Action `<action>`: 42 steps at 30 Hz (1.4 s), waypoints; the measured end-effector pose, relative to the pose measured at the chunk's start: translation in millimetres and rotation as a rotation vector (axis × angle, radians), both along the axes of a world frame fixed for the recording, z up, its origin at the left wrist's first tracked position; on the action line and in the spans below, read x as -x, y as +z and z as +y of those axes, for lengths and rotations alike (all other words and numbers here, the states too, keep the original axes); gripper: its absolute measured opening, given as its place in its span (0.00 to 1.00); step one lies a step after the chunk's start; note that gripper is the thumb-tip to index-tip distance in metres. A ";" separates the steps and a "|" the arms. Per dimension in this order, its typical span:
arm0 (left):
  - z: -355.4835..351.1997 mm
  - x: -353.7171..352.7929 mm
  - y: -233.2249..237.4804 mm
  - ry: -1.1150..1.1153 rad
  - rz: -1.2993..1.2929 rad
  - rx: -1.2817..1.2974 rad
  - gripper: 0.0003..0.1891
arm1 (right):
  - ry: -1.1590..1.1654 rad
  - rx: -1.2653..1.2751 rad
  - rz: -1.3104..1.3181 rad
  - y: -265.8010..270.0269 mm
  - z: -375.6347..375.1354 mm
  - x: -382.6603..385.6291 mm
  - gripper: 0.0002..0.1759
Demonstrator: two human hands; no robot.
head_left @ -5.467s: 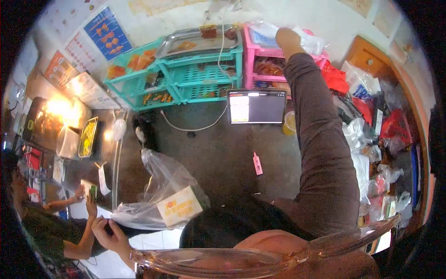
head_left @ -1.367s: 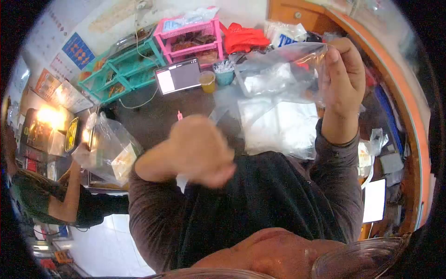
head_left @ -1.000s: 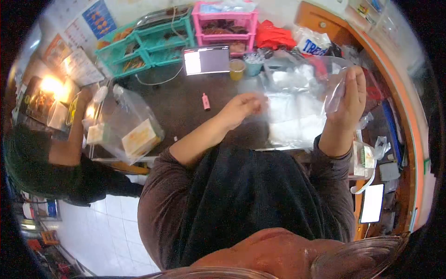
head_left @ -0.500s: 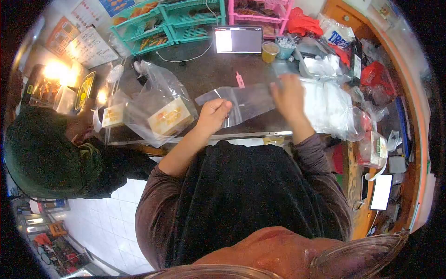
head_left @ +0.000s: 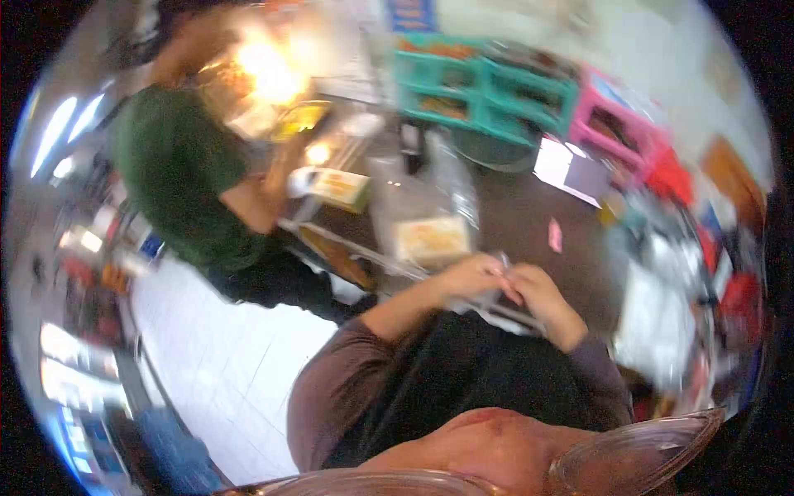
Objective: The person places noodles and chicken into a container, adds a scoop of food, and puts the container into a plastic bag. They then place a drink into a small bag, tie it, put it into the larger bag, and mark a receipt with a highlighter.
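Note:
My left hand [head_left: 473, 278] and my right hand [head_left: 539, 296] are close together at the counter's front edge, fingers pinched. A small glint of a clear plastic bag [head_left: 503, 259] shows between them; the rest of the bag is hidden or lost in blur. Just left of and beyond my left hand lies a pale food box with orange print [head_left: 430, 240], in a clear carrier bag [head_left: 466, 194]. A second printed box [head_left: 341, 188] stands farther left, near a co-worker in a green shirt [head_left: 178, 178]. Past my right hand, a small pink item [head_left: 555, 235] rests on the counter.
Teal racks [head_left: 480, 87] and a pink rack [head_left: 616, 132] line the back. A lit screen [head_left: 571, 169] stands before them. White plastic bags [head_left: 657, 322] pile up at right. A bright lamp [head_left: 273, 70] glows at the far left. The view is smeared by motion.
The camera has swung left, showing more of the co-worker and floor. My hands have come together; before, they were apart with the clear bag stretched between them.

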State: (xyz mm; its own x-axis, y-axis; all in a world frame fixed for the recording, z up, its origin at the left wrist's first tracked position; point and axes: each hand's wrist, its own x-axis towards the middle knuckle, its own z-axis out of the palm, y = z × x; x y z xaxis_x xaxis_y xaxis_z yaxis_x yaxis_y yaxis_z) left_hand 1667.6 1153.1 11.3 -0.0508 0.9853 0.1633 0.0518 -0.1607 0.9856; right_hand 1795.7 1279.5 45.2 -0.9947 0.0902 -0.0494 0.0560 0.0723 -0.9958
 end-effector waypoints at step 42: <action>108.6 -115.9 -76.5 1.065 -0.276 -0.015 0.03 | 0.106 0.284 -0.017 -108.6 147.8 -8.1 0.07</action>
